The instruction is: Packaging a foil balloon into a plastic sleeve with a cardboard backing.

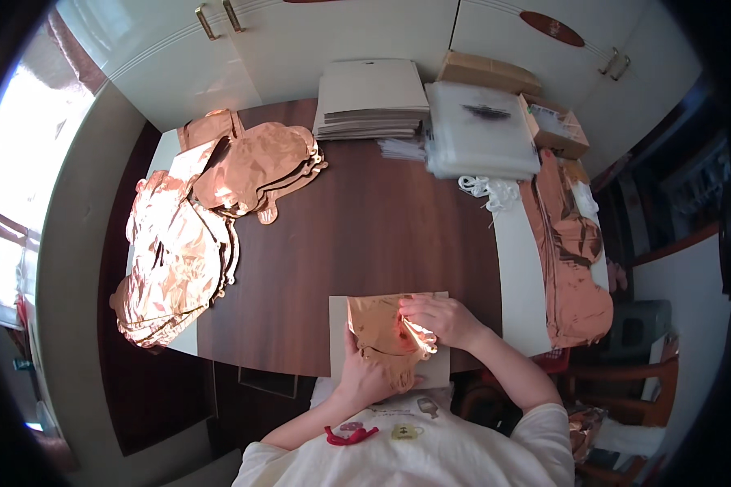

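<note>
A flat rose-gold foil balloon [375, 321], folded into a small bundle, lies over a pale cardboard sheet [339, 312] at the table's near edge. My left hand [364, 380] grips the balloon from its lower left, the thumb along the left edge and the other fingers partly hidden by foil. From the right, my right hand [447, 319] has its fingers closed on the balloon's upper right edge, where the foil is bunched and creased. The card shows on both sides of the foil.
Flat foil balloons pile up on the left [170, 260] and at the far left [252, 166]; more foil [573, 284] lies at the right. Along the back stand a stack of cardboard sheets [372, 89], clear plastic bags [479, 134], white ribbon [491, 193] and a small box [564, 140].
</note>
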Demonstrator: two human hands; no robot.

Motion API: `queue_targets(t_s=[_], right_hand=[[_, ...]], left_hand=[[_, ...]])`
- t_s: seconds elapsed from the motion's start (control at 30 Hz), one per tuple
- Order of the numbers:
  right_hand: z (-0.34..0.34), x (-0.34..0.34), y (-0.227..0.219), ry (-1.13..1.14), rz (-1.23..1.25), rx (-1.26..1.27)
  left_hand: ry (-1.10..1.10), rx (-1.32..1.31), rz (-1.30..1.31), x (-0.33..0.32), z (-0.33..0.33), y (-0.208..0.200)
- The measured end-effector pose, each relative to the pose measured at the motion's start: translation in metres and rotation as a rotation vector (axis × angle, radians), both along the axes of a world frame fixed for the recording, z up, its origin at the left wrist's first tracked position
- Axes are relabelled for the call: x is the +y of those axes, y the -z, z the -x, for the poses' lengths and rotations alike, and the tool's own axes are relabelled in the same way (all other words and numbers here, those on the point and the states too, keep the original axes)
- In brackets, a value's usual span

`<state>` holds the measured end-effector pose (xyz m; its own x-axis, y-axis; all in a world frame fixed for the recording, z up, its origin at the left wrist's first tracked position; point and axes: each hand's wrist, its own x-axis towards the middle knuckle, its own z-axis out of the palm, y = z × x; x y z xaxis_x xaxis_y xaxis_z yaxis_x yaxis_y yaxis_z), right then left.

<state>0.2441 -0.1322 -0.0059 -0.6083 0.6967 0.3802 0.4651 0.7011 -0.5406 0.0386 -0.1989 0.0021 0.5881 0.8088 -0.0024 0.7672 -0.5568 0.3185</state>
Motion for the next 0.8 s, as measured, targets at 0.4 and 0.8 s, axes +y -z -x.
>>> queue_targets(t_s=[0.4, 0.8], right_hand=[[-0.001, -0.001, -0.002, -0.022, 0.062, -0.008], [0.001, 0.001, -0.009, -0.026, -0.028, -0.057]], left_hand=[[-0.036, -0.157, -0.049, 0.038, 0.07, -0.011], [0.393, -0.025, -0.083, 0.098, 0.065, -0.015]])
